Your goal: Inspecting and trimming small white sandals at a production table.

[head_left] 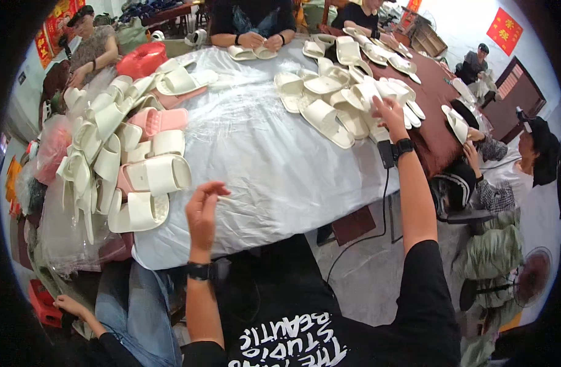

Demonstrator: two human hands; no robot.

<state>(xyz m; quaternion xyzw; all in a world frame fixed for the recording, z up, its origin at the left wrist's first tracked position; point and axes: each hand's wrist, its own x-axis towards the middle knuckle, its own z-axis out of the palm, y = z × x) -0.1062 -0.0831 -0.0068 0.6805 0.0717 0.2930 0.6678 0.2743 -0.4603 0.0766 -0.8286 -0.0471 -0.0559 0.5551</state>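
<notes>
My left hand (204,211) hovers over the near edge of the covered table, its fingers loosely bent and apart, with nothing visible in them. To its left lies a cream slipper (139,211), the nearest of a heap of cream and pink slippers. My right hand (389,115) reaches to the right-hand pile of cream slippers (330,119). Its fingers are spread in front of a pale slipper (361,95); whether they touch it I cannot tell. A pink slipper (161,121) sits among the cream ones in the left heap.
Pale plastic sheeting (256,177) covers the table. Across it, a person's hands (262,41) are at a pair of slippers. At right, a seated person holds a cream slipper (455,124). A red plastic bag (142,59) stands behind the left heap. A black cable (357,244) hangs from my right wrist.
</notes>
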